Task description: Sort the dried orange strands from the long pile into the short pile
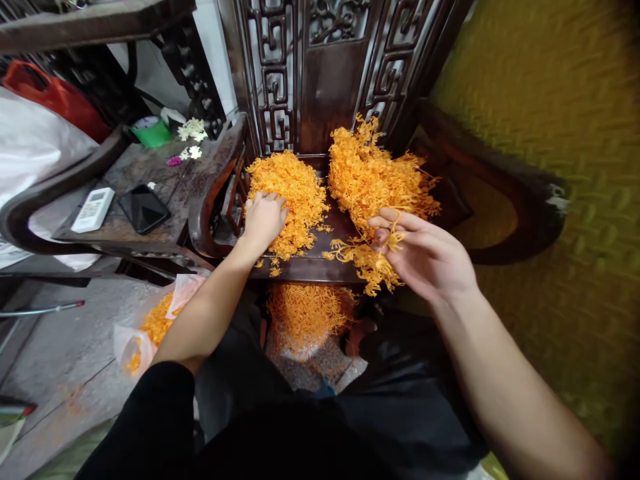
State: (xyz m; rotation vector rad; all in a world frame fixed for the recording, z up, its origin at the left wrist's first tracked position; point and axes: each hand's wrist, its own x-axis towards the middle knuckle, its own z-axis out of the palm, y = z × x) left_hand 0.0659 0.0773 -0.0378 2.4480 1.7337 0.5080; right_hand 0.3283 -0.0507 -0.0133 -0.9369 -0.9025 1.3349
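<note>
Two heaps of thin orange plastic sprigs lie on the seat of a dark carved wooden chair [310, 265]. My left hand [263, 217] rests knuckles-up on the left heap [293, 193], fingers curled into it. My right hand [425, 253] is palm-up by the right heap [373, 177], fingers pinched on one orange sprig [393, 235]. A small loose clump [367, 263] lies at the seat's front edge beside that hand.
More orange sprigs fill a bag on the floor under the seat [305, 317] and a plastic bag [150, 330] at the left. A side table [165, 177] holds a phone [143, 208], a white remote [93, 209], green tape roll [151, 131] and small flowers. Yellow wall at right.
</note>
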